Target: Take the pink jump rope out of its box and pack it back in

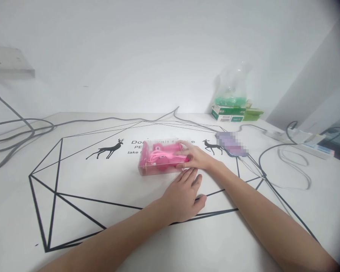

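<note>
A clear plastic box lies on the white table, with pink items inside, among them a looped pale pink cord; their exact kind is unclear. My right hand is at the box's right end, thumb on the near side and fingers on the far side. Some of its fingertips are against the pink contents or the box end; I cannot tell which. In front of the box, my left hand rests palm down by the table, fingers apart and holding nothing. Its fingertips come close to the box's near right corner.
A purple phone-like object, partly blurred out, lies right of the box with a white cable. Green-and-white boxes under a clear bag stand at the back. Grey cables run along the wall; a power strip lies right.
</note>
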### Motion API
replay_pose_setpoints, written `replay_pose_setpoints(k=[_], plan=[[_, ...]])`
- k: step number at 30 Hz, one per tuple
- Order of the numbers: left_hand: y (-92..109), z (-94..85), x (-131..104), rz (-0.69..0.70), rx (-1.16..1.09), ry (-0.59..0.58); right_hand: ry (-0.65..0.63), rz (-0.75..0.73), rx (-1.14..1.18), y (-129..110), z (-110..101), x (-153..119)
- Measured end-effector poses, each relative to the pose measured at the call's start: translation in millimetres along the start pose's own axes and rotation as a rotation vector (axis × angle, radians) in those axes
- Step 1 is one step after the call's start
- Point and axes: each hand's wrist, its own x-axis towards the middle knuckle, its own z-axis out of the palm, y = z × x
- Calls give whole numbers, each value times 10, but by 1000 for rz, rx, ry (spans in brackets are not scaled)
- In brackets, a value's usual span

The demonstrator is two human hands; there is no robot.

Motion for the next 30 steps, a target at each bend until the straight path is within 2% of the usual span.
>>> replay_pose_setpoints(k=[11, 16, 23, 30], plan=[[4, -9, 0, -3, -7, 8, -16, 9, -29, -10, -64, -36], [6, -29, 19, 6, -14, 31, -71, 23, -14, -32, -51, -25], [20, -47, 27, 9, -14, -11, -141, 54, 40, -73, -42, -10], [11, -43, 18, 6, -13, -9, -85, 47, 6, -28, -19, -2]])
